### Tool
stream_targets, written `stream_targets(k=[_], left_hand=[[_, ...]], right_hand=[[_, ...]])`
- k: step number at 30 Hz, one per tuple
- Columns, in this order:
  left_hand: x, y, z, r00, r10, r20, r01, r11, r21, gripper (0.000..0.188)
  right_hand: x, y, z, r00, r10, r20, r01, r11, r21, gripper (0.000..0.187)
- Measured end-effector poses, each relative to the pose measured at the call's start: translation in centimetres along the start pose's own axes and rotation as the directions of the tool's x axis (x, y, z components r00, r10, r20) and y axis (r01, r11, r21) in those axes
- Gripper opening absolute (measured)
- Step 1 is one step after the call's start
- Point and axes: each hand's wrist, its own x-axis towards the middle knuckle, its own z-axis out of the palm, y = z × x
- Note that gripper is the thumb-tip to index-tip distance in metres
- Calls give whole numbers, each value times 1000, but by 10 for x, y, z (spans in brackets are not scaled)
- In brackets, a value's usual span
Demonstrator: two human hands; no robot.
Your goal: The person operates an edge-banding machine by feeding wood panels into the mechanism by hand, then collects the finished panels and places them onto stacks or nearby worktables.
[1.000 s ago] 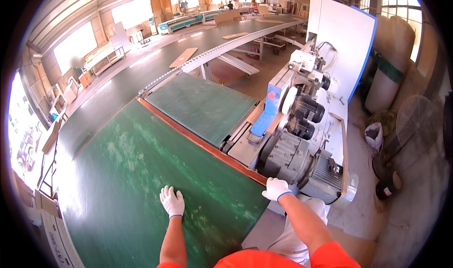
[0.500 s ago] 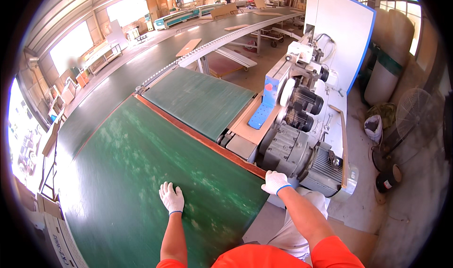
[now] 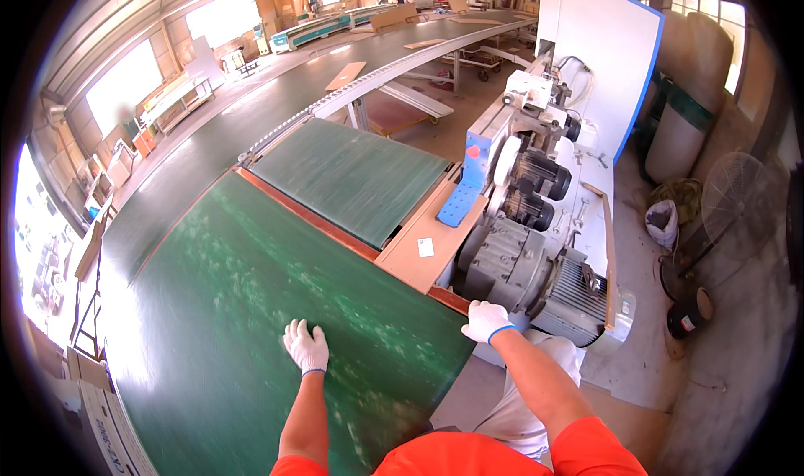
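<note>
Lettering [image 3: 106, 441] in dark print marks a long pale beam [image 3: 94, 399] at the far lower left. Beside it spreads a broad green conveyor belt [image 3: 201, 317], scuffed with pale streaks. On it rests the person's left hand [image 3: 306, 346] in a white knitted glove, palm down, fingers loosely spread, grasping nothing; the forearm reaches almost straight forward, and the hand has hardly shifted from half a second ago. Farther off, a smaller green belt [image 3: 350, 183] lies behind a long red-brown strip [image 3: 314, 214]. To its right is the change: a brown rectangular board [image 3: 410, 260] has slid nearer, its near end now across that strip at the broad belt's edge. A white square label [image 3: 425, 247] has come into sight on it, too small for me to read. Over its far part sits a blue perforated metal bracket [image 3: 461, 201]. Rightmost, near a grey ribbed motor [image 3: 574, 296], the white-gloved right hand [image 3: 487, 321] bends over the strip's end, arm slanting inward, fingers partly curled; whether it grips, I cannot tell.
</note>
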Motion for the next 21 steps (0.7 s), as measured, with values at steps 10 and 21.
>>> stream_targets(k=[10,21], left_hand=[[93,153,69,919,215,331,-75,919,-388,64],[-50,187,9,934,266,238,-198,942,-272,52]], right_hand=[[-8,-21,-1,984,-10,-179,6,1000,-22,63],[-14,-67,-23,999,-36,-10,38,977,208,88]])
